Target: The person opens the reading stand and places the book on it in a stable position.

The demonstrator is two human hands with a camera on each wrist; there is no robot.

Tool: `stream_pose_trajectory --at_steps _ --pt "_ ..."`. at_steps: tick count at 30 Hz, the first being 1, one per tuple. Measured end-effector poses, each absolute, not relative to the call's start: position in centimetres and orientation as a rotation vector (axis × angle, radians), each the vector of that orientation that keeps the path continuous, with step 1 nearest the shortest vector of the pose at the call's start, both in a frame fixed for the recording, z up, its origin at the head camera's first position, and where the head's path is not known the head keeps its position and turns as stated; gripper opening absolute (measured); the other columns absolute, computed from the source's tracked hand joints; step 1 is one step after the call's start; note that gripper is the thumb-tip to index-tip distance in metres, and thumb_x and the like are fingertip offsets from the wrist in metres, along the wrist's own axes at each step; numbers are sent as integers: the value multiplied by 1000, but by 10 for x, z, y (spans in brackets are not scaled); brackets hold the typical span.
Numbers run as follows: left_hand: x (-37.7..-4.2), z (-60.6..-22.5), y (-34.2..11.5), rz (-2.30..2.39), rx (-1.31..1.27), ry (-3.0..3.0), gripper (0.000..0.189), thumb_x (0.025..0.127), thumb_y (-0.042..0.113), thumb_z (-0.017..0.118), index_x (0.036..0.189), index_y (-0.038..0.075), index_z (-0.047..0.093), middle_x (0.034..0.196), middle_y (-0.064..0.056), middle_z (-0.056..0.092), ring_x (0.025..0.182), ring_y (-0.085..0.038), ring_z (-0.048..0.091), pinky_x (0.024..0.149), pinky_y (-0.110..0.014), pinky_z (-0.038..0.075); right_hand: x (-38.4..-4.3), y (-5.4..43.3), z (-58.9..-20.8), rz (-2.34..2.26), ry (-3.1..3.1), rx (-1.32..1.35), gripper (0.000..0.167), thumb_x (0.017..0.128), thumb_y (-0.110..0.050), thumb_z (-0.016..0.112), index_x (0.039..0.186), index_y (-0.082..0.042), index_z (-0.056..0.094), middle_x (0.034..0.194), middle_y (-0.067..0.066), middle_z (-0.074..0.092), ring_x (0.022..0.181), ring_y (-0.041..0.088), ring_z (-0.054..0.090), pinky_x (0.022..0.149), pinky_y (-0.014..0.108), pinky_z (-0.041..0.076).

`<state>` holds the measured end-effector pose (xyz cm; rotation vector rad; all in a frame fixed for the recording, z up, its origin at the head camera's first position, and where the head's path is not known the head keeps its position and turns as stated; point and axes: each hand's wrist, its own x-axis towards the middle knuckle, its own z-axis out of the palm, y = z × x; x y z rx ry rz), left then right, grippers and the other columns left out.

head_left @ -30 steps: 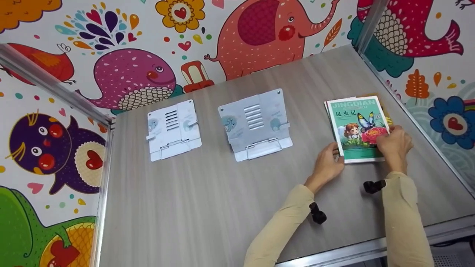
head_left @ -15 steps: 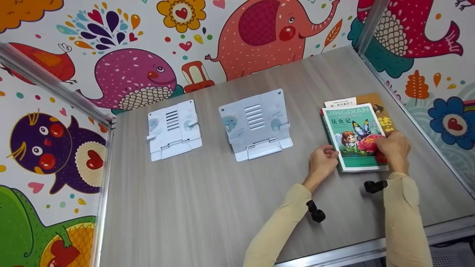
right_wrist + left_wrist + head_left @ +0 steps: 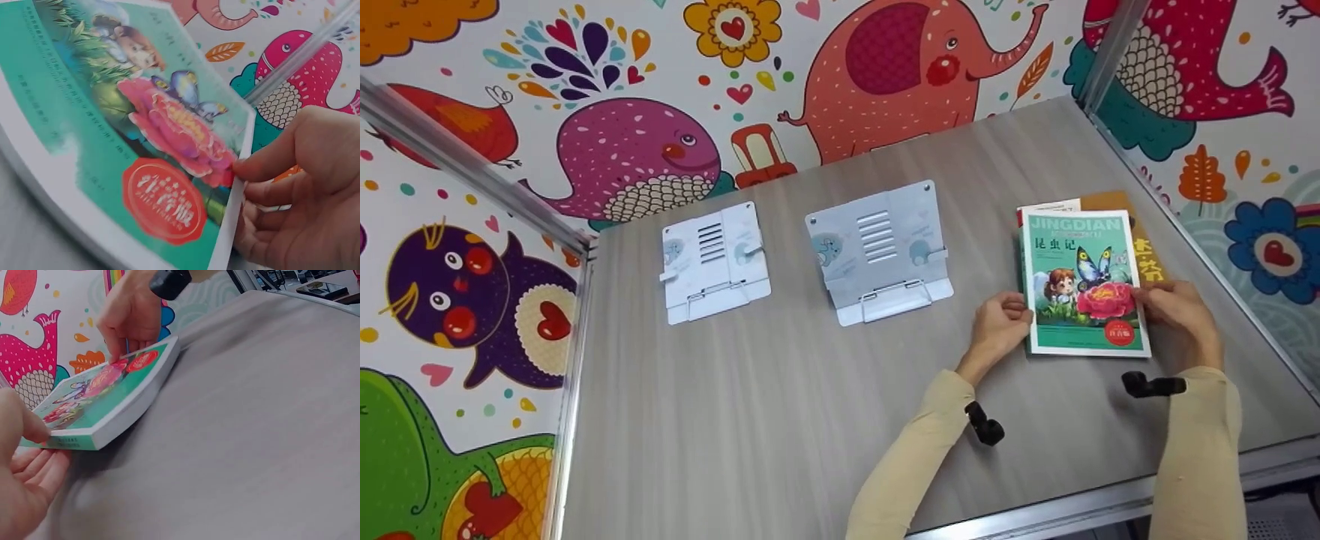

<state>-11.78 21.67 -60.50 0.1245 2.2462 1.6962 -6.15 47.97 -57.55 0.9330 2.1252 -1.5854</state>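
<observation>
A green paperback book [image 3: 1072,315] with a butterfly and a pink flower on its cover is held between both hands. My left hand [image 3: 997,330] grips its spine side; in the left wrist view the thumb lies over the spine and the fingers are underneath. On the opposite edge my right hand [image 3: 1183,315] pinches the book, with thumb and fingers at the pages in the right wrist view. The near end of the book [image 3: 121,402] appears raised off the table in the left wrist view. Behind and partly under it lie a white-topped book [image 3: 1046,205] and a brown book [image 3: 1147,259], mostly hidden.
Two pale folding book stands, a smaller one [image 3: 727,274] and a larger one [image 3: 911,225], stand to the left on the wood-grain table [image 3: 780,420]. Cartoon-printed walls [image 3: 780,45] border the table. A metal rail [image 3: 1027,517] runs along the front edge.
The green book has slid toward me off the books behind, uncovering more of them. My right hand has shifted from over its cover to its right edge; the left hand has moved slightly left and nearer.
</observation>
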Motion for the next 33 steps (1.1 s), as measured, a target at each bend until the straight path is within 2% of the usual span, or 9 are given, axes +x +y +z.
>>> stream_pose_trajectory --at_steps 3,5,8,12,15,18,20,25,33 --pt "-119 -599 216 1739 183 2261 14 87 3 74 100 7 72 86 3 70 74 0 61 71 -14 52 -63 478 -577 -1600 2159 933 83 104 -41 45 155 14 10 157 34 24 135 43 34 122 57 27" --pt "-123 -595 213 1764 227 2280 16 88 3 74 103 7 73 88 1 72 75 0 62 71 -14 53 -67 474 -578 -1610 2203 919 79 105 -41 45 155 12 17 151 29 32 127 37 40 118 50 36" --pt "-129 -589 207 1806 290 2285 18 88 0 72 105 4 73 90 -4 73 76 0 63 72 -13 53 -71 470 -576 -1652 2234 934 70 104 -44 49 153 2 30 137 13 44 116 24 46 103 31 44" --pt "-138 -583 198 1834 373 2284 21 89 -3 70 109 1 72 97 -9 74 82 -2 66 75 -12 54 -75 465 -573 -1774 2245 917 44 102 -44 55 135 -15 48 118 -6 49 107 12 48 90 17 46" --pt "-144 -579 192 1850 428 2284 25 89 -4 69 114 1 71 103 -9 74 89 -7 69 78 -12 54 -79 461 -570 -1849 2231 895 35 101 -44 57 129 -23 51 115 -12 49 109 9 48 99 21 46" --pt "-149 -576 188 1889 465 2269 28 89 -5 68 116 1 70 107 -9 73 93 -7 68 79 -12 55 -83 456 -567 -1912 2196 882 45 99 -47 60 137 -24 50 117 -16 49 115 9 46 118 33 36" --pt "-153 -575 185 1923 486 2257 28 89 -6 67 115 0 70 107 -11 72 93 -5 66 80 -12 55 -86 453 -566 -1969 2195 859 51 97 -47 63 140 -22 49 119 -17 49 118 10 45 125 41 26" --pt "-162 -567 176 1974 530 2281 27 89 -7 67 116 -1 69 110 -14 73 95 -6 68 82 -13 55 -94 441 -559 -2152 2229 775 48 96 -42 67 136 -20 54 124 -14 52 119 11 45 126 38 24" --pt "-182 -556 151 2102 519 2337 23 91 -2 69 114 -2 71 108 -16 74 96 -13 72 82 -15 56 -119 412 -545 -2224 2376 626 48 96 -36 67 138 -15 57 126 -11 54 119 13 46 119 28 36"
